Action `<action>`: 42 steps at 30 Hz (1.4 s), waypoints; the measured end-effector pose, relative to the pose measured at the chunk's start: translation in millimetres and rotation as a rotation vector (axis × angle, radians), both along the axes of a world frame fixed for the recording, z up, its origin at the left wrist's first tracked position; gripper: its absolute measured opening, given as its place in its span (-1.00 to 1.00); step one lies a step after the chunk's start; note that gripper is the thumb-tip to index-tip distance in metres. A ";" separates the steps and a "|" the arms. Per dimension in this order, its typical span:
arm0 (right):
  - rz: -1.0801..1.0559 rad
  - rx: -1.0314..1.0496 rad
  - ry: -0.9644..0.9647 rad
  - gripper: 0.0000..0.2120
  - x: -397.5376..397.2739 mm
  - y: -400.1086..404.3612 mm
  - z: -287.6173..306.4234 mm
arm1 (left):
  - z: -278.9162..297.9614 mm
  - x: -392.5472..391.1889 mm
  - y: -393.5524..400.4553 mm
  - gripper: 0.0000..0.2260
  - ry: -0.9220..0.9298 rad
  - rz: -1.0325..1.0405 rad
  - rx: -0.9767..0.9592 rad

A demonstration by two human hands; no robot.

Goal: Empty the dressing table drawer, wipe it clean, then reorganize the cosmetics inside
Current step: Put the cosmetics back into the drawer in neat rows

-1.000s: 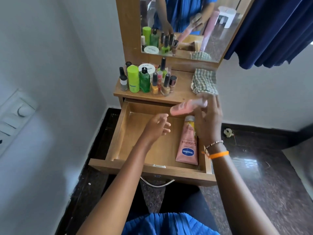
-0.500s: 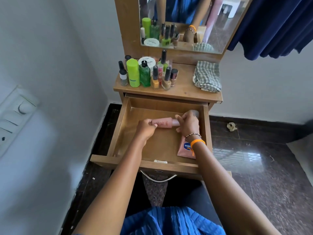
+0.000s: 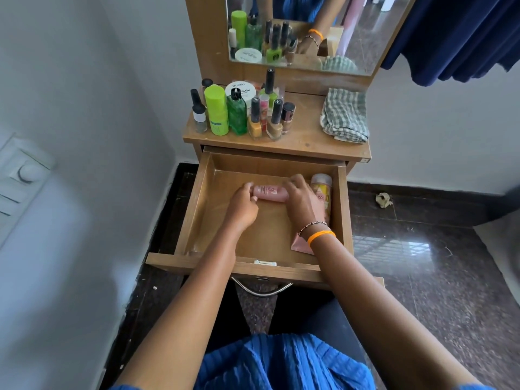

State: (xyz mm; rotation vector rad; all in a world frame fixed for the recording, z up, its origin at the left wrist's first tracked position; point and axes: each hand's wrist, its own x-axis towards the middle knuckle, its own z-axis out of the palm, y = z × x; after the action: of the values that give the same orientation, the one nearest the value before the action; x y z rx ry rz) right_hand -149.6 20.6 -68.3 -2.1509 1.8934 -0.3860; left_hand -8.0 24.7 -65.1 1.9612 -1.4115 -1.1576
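The wooden drawer (image 3: 197,209) of the dressing table stands pulled out. A pink bottle (image 3: 268,192) lies on its side across the back of the drawer floor. My left hand (image 3: 242,206) grips its left end and my right hand (image 3: 302,202) grips its right end. A pink lotion tube (image 3: 323,192) with a clear cap lies along the drawer's right wall, partly hidden under my right hand and wrist. On the tabletop (image 3: 304,139) stand several cosmetics: a lime bottle (image 3: 216,109), a green glass bottle (image 3: 237,112), a white jar (image 3: 242,90) and nail polishes (image 3: 274,119).
A folded checked cloth (image 3: 344,115) lies at the tabletop's right end. A mirror (image 3: 298,32) rises behind it. A wall with a switch panel (image 3: 19,175) is at the left, a dark curtain (image 3: 461,32) at the upper right. A crumpled scrap (image 3: 384,199) lies on the dark floor.
The pink bottle came down from above the drawer onto its floor, and both hands followed it. My left hand now grips its left end. The lotion tube has not moved.
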 end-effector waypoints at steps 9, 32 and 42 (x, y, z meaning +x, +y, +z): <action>0.050 0.087 0.184 -0.52 5.3 2.5 5.8 | -4.6 -2.6 4.6 -0.52 -0.131 -0.219 -0.188; 0.142 0.104 0.216 -0.62 0.0 -0.3 -7.9 | -0.6 -7.2 9.7 -0.41 -0.382 -0.339 -0.169; -0.016 -0.119 0.116 -0.69 -5.3 0.7 -1.1 | -3.1 -6.5 9.4 -0.38 -0.369 -0.391 -0.164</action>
State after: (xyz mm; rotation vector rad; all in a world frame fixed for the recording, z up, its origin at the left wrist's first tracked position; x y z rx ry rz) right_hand -154.9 21.3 -69.4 -2.2822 1.9977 -0.3945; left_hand -14.4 34.1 -68.3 1.8991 -2.0821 -0.8176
